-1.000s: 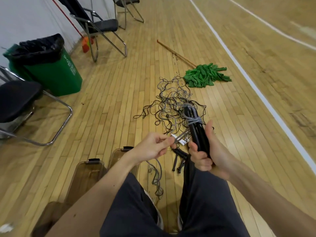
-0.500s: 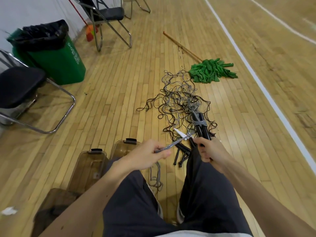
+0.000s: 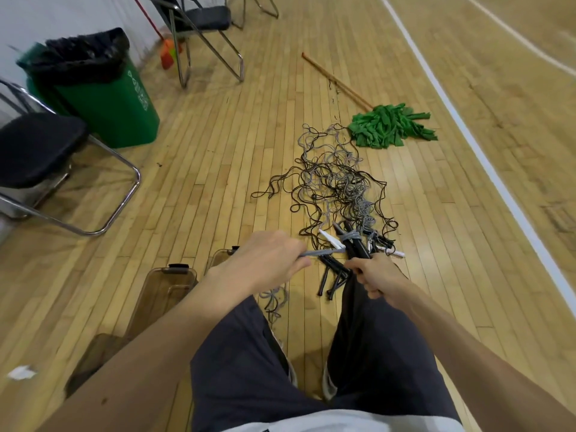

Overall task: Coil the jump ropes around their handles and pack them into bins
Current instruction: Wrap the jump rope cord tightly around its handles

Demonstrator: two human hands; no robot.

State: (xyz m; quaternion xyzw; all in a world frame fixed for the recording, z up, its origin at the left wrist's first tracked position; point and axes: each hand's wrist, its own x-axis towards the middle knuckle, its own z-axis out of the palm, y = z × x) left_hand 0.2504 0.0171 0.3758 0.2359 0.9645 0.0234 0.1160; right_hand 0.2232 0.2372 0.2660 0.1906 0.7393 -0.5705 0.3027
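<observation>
My right hand (image 3: pixel 374 275) grips a pair of black jump rope handles (image 3: pixel 357 244) with grey rope wound round their upper part. My left hand (image 3: pixel 271 260) pinches the grey rope strand (image 3: pixel 324 252) and holds it taut toward the handles. Beyond them a tangle of black and grey ropes (image 3: pixel 336 182) lies on the wooden floor. More black handles (image 3: pixel 332 277) and white handles (image 3: pixel 330 240) lie between my hands and the tangle. Clear brown bins (image 3: pixel 165 291) stand on the floor left of my knees.
A green mop (image 3: pixel 389 126) with a wooden pole lies past the tangle. A green trash bin (image 3: pixel 103 92) stands at the left, with folding chairs (image 3: pixel 46 157) near it and another chair behind. A white court line (image 3: pixel 486 157) runs along the right.
My right hand has lowered the handles from upright toward the floor. My left hand has pulled the grey strand out to the left and holds it tight.
</observation>
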